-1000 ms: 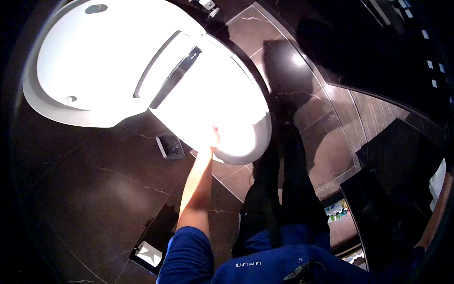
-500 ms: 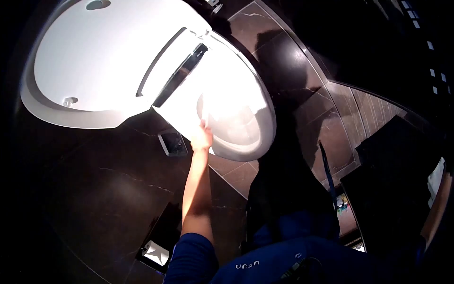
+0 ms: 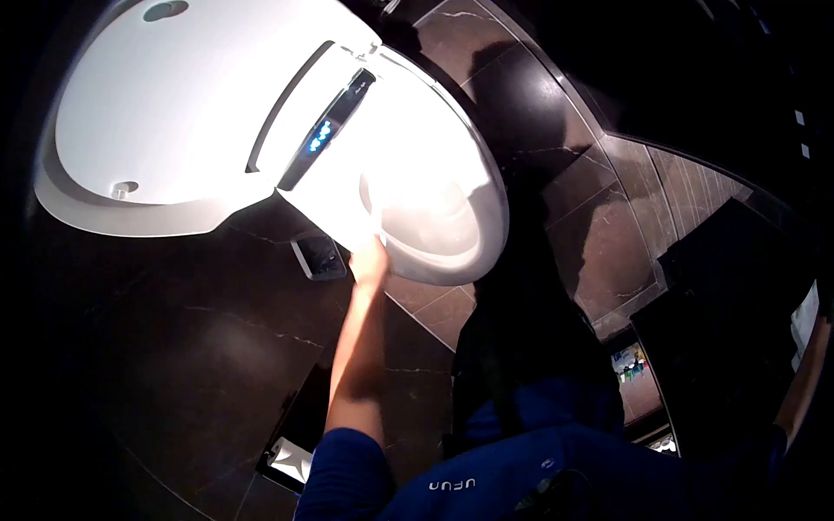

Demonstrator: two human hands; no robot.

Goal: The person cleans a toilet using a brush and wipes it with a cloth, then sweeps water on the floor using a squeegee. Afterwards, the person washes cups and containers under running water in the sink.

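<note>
A white toilet [image 3: 491,234] stands with its lid [image 3: 148,113] raised toward the upper left. My left hand [image 3: 372,259] is closed at the near side edge of the toilet seat [image 3: 334,204], its thumb toward the bowl. Glare washes out the fingertips, and the fingers' underside is hidden. At the far right edge my right hand [image 3: 822,334] is partly cut off, closed by a crumpled white cloth or paper [image 3: 804,321]. A dark panel [image 3: 330,130] across the seat's back shows lit blue figures.
A toilet-paper roll [image 3: 291,458] hangs in a dark holder at lower left. A small white-framed dark box [image 3: 319,257] is beside the toilet. Dark marble tiles [image 3: 200,347] lie around it. Small colourful items [image 3: 630,363] show at lower right.
Blue figures have lit up on the dark panel. The view has shifted slightly, and my left hand stays at the seat's edge, its thumb a little less extended.
</note>
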